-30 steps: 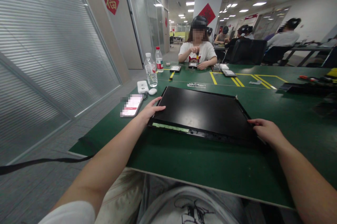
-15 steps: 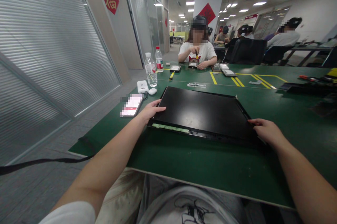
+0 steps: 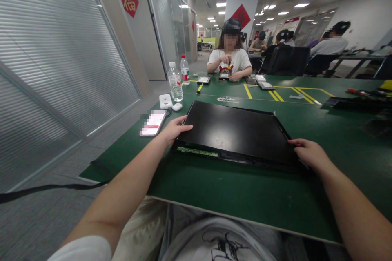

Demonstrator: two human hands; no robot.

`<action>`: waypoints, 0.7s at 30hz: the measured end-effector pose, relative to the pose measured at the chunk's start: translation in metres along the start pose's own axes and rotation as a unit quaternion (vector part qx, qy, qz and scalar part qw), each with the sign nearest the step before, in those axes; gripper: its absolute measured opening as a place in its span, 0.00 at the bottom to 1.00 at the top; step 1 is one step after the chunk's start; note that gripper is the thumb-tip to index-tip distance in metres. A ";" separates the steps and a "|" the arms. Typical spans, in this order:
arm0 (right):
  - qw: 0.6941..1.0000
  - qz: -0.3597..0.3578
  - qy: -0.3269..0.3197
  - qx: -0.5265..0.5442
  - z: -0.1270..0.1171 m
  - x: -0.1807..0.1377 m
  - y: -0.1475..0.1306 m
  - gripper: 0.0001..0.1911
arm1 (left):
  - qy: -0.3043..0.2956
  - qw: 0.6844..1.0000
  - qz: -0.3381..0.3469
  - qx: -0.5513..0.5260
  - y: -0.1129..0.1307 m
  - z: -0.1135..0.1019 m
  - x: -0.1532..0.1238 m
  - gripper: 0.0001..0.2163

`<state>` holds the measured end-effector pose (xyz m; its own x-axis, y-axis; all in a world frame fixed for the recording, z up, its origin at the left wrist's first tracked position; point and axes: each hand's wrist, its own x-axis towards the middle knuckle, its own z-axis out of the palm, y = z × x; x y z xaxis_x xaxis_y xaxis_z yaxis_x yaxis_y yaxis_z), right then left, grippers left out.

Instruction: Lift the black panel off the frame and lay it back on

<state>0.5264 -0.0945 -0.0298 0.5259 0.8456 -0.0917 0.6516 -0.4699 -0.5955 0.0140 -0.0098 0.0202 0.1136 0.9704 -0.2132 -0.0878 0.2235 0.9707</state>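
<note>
A large black flat screen panel (image 3: 235,128) lies face up in front of me. Along its near edge a green circuit strip (image 3: 197,152) shows in a black frame (image 3: 245,160) beneath it. My left hand (image 3: 177,128) grips the panel's left edge, its thumb on top and the fingers mostly hidden below. At the right edge, my right hand (image 3: 309,150) pinches the panel near its corner. The near side of the panel stands slightly apart from the frame.
On the green table (image 3: 232,195), a phone (image 3: 153,123), a white charger (image 3: 165,101) and two bottles (image 3: 175,83) stand left. Across from me a person (image 3: 231,54) holds a yellow-handled tool over a hard drive (image 3: 224,76). Dark tools (image 3: 361,99) lie far right.
The panel's near edge has risen a little from the frame, so the gap and the circuit strip look darker. Both hands keep nearly the same places.
</note>
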 end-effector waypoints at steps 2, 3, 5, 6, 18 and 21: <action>1.000 0.001 0.002 -0.004 0.000 0.000 -0.001 0.26 | -0.001 1.000 0.002 -0.006 0.000 0.000 0.000 0.32; 1.000 -0.001 0.002 -0.004 0.000 0.000 -0.001 0.26 | -0.001 1.000 0.003 -0.007 0.000 0.000 0.000 0.32; 1.000 -0.007 0.003 -0.004 0.000 0.001 0.001 0.25 | -0.004 1.000 0.008 -0.008 0.000 -0.001 0.000 0.31; 1.000 -0.012 0.004 -0.003 0.001 0.002 0.002 0.24 | -0.006 1.000 0.011 -0.008 0.000 -0.001 0.000 0.31; 1.000 -0.021 0.006 -0.002 -0.001 0.001 0.001 0.23 | -0.023 0.999 0.034 0.006 -0.003 -0.005 0.004 0.29; 1.000 -0.009 0.001 -0.001 -0.001 0.000 -0.001 0.24 | -0.026 0.999 0.035 0.003 -0.003 -0.005 0.004 0.29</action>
<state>0.5261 -0.0943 -0.0279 0.5153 0.8534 -0.0790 0.6625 -0.4551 -0.5950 0.0100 -0.0061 0.0156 0.1580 0.9777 -0.1385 -0.0924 0.1543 0.9837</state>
